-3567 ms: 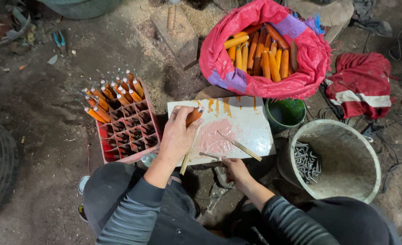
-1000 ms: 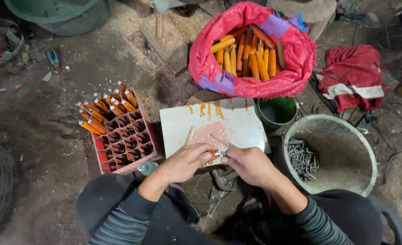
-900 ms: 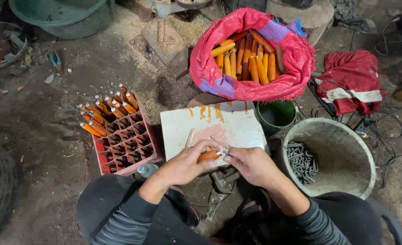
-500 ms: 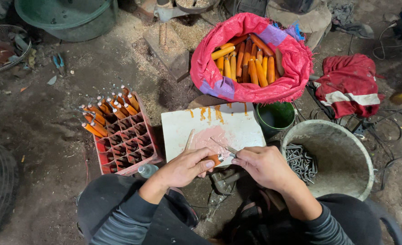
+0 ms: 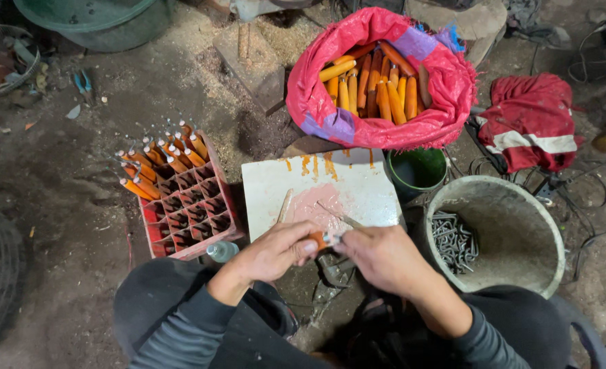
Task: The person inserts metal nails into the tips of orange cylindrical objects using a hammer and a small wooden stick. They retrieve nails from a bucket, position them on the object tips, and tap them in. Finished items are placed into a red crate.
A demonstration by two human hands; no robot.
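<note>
My left hand (image 5: 275, 250) grips a short orange wooden handle (image 5: 318, 239) at the near edge of a white board (image 5: 364, 188) smeared with pinkish paste. My right hand (image 5: 379, 254) meets it from the right and pinches a thin metal piece (image 5: 340, 219) at the handle's end. A thin wooden stick (image 5: 284, 206) lies on the board beside my left hand. A red crate (image 5: 192, 220) at the left holds several finished orange handles with metal tips (image 5: 158, 162) in its far cells.
A pink sack (image 5: 379, 78) full of orange handles stands beyond the board. A grey bucket (image 5: 500, 232) with metal pieces (image 5: 454, 239) sits at the right, a small green pot (image 5: 418, 169) behind it. A red cloth (image 5: 530, 124), cables and sawdust lie around.
Earlier my left hand reached over the board near the crate. Both hands have since come together at the board's near edge around one orange handle and shifted slightly as they work it.
</note>
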